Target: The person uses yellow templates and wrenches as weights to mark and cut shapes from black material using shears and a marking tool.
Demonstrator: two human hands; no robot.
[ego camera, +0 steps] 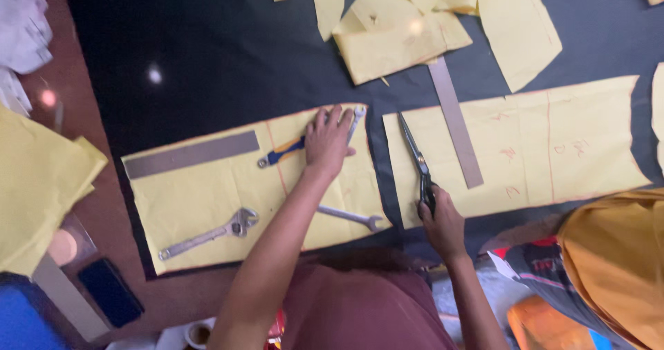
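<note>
Head view: left hand [326,141] lay flat, open, pressing yellow pattern paper [207,212]; right hand [443,220] gripped scissors [417,163] in black cloth [228,52]. Pattern could slip, cut wander.

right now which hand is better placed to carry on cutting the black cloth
Right. The right hand already grips the scissors, blades pointing up the black cloth between the two yellow patterns. The left hand lies flat on the left pattern, pinning it.

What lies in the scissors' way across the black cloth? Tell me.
Nothing visible. The scissors in the right hand point up the bare strip of black cloth; the metal ruler lies off to the right.
</note>
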